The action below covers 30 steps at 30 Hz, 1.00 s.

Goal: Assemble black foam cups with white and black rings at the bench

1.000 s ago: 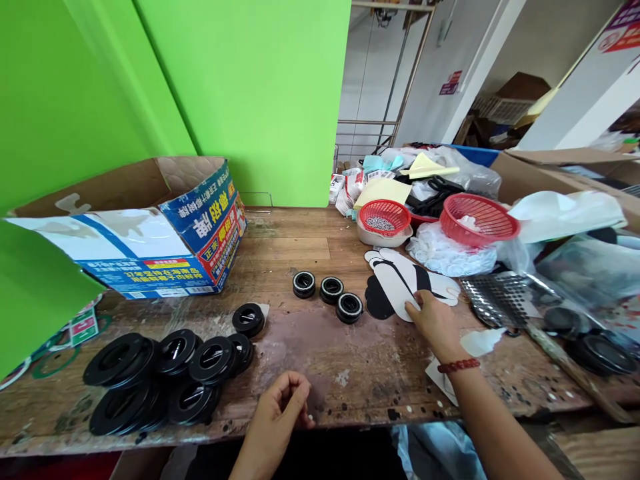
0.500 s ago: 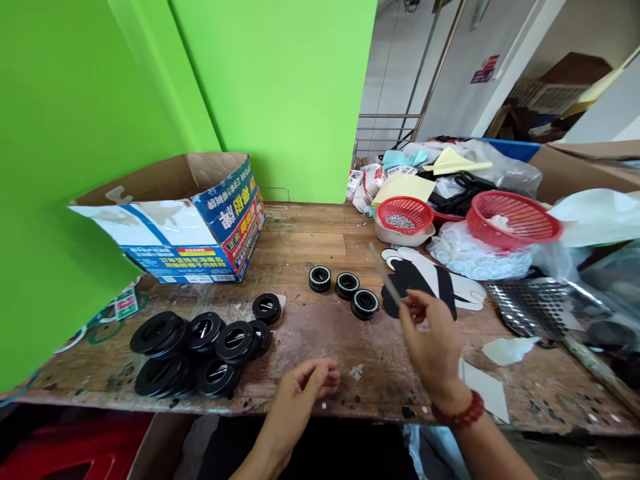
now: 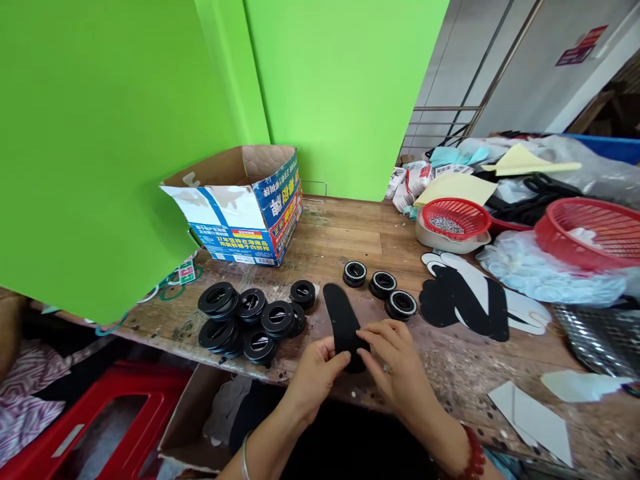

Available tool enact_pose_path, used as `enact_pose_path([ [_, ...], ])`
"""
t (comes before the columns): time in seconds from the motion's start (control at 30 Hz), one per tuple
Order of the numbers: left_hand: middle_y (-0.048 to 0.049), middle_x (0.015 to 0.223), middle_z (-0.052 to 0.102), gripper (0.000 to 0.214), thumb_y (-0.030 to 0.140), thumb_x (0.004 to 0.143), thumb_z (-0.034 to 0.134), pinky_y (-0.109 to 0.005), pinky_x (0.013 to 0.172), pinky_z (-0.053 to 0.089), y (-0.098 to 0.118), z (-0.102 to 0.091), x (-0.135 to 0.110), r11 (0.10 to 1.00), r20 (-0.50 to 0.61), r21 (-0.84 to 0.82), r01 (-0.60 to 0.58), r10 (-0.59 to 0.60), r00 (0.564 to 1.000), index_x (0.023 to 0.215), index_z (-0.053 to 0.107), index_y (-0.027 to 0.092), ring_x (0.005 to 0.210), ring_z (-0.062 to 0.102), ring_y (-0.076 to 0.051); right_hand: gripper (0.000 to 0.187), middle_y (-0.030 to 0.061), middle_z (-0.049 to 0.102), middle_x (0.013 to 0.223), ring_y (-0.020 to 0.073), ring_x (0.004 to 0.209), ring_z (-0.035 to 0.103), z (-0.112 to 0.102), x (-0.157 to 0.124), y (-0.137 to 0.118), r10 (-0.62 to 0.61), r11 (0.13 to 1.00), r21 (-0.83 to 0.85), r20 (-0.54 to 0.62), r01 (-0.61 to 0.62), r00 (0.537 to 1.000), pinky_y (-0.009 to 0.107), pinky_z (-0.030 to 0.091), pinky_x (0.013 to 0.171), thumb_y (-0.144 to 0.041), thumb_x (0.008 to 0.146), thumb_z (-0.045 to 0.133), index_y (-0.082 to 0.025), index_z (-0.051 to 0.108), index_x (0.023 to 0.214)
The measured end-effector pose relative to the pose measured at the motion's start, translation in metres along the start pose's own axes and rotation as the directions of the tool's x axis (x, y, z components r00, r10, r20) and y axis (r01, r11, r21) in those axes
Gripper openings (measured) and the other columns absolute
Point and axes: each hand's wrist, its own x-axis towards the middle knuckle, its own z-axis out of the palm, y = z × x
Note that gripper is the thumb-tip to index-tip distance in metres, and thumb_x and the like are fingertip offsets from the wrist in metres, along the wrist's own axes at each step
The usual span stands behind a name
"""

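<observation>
A flat, elongated black piece (image 3: 340, 310) with rounded ends is tilted up above the near part of the table. My left hand (image 3: 314, 375) pinches its lower left edge, thumb on the front face. On its lower right side, my right hand (image 3: 395, 359) grips it between thumb and fingers. Similar flat black pieces (image 3: 440, 297) lie overlapping white ones (image 3: 525, 310) to the right. Just beyond my hands are several small black discs with light rims (image 3: 401, 305). Stacks of larger black rings (image 3: 277, 319) sit to the left of my hands.
A blue and white cardboard box (image 3: 235, 223) stands at back left against a green panel (image 3: 340, 87). Red baskets (image 3: 457, 217) and plastic bags (image 3: 550, 267) crowd the right. White card pieces (image 3: 535, 417) lie near right. A red stool (image 3: 95, 427) is below left; another person's arm (image 3: 7, 330) shows there.
My right hand has brought the thin piece leftward from beside the pile, and my left hand has now taken hold of it too. The view has turned to the left.
</observation>
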Motion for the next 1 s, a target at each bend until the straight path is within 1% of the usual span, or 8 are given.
enact_pose_path([
  [0.1,-0.0023,0.070,0.064,0.044,0.053,0.064,0.081,-0.023,0.069,0.042,0.001,0.000,-0.002,0.996,0.018,0.090,-0.024,0.023,1.000,0.078,0.072,0.012,0.069,0.054,-0.014,0.010,0.0053,0.066,0.083,0.0217,0.085,0.054,-0.003,0.006,-0.001,0.059,0.996,0.068,0.095,-0.066,0.994,0.037,0.050,0.073,-0.011,0.087,0.058,-0.019,0.064,0.089],
  [0.17,-0.0012,0.066,0.060,0.049,0.060,0.066,0.076,-0.023,0.066,0.041,0.000,-0.001,-0.002,0.992,-0.026,0.128,-0.005,0.008,1.000,0.070,0.068,0.012,0.068,0.052,-0.013,0.010,0.0040,0.064,0.079,0.0206,0.083,0.053,-0.004,0.008,-0.007,0.064,0.996,0.055,0.105,-0.070,0.992,0.036,0.048,0.072,-0.010,0.087,0.057,-0.019,0.063,0.086],
  [0.3,-0.0001,0.063,0.056,0.059,0.070,0.058,0.075,-0.023,0.058,0.041,-0.003,-0.001,0.004,0.995,-0.152,-0.030,0.093,-0.096,0.984,0.069,0.062,0.013,0.061,0.049,-0.012,0.017,0.0053,0.065,0.090,0.0210,0.092,0.052,-0.003,0.004,-0.024,-0.068,0.991,-0.112,0.058,0.075,0.996,0.038,0.042,0.081,-0.008,0.092,0.050,-0.019,0.064,0.092],
  [0.43,-0.0011,0.065,0.059,0.063,0.064,0.044,0.085,-0.023,0.054,0.044,0.000,0.000,0.010,0.969,-0.168,-0.165,0.186,-0.213,0.962,0.072,0.063,0.013,0.059,0.050,-0.011,0.016,0.0072,0.062,0.096,0.0226,0.098,0.049,0.004,-0.004,-0.029,-0.154,0.958,-0.248,-0.025,0.143,0.988,0.039,0.038,0.083,-0.006,0.092,0.047,-0.018,0.058,0.089],
  [0.67,-0.0031,0.070,0.065,0.055,0.052,0.044,0.089,-0.021,0.054,0.045,-0.001,-0.001,0.016,0.965,-0.127,-0.150,0.217,-0.237,0.963,0.072,0.065,0.012,0.062,0.055,-0.011,0.013,0.0075,0.049,0.097,0.0226,0.090,0.044,0.011,-0.015,-0.027,-0.066,0.964,-0.262,-0.036,0.055,0.997,0.039,0.035,0.078,-0.008,0.090,0.048,-0.018,0.047,0.083],
  [0.77,-0.0020,0.067,0.063,0.055,0.051,0.042,0.090,-0.021,0.053,0.045,-0.003,-0.002,0.018,0.958,-0.136,-0.181,0.222,-0.248,0.959,0.071,0.064,0.012,0.060,0.055,-0.011,0.014,0.0069,0.049,0.097,0.0228,0.091,0.043,0.007,-0.015,-0.030,-0.075,0.974,-0.214,-0.024,0.068,0.997,0.040,0.035,0.080,-0.007,0.090,0.048,-0.018,0.046,0.083],
  [0.9,-0.0020,0.068,0.064,0.055,0.050,0.043,0.090,-0.024,0.055,0.049,-0.005,-0.001,0.016,0.952,-0.123,-0.188,0.242,-0.267,0.956,0.074,0.064,0.012,0.059,0.056,-0.011,0.013,0.0088,0.052,0.104,0.0259,0.103,0.045,0.002,-0.009,-0.026,-0.042,0.975,-0.219,-0.019,0.037,0.999,0.043,0.036,0.086,-0.008,0.091,0.049,-0.018,0.053,0.098],
  [1.0,-0.0041,0.071,0.066,0.056,0.052,0.047,0.089,-0.026,0.060,0.052,-0.008,0.002,0.013,0.953,-0.100,-0.186,0.240,-0.261,0.960,0.078,0.065,0.012,0.063,0.059,-0.013,0.012,0.0084,0.053,0.100,0.0265,0.101,0.046,0.001,-0.006,-0.019,-0.025,0.962,-0.273,-0.028,0.017,0.999,0.043,0.037,0.083,-0.009,0.090,0.049,-0.020,0.052,0.089],
])
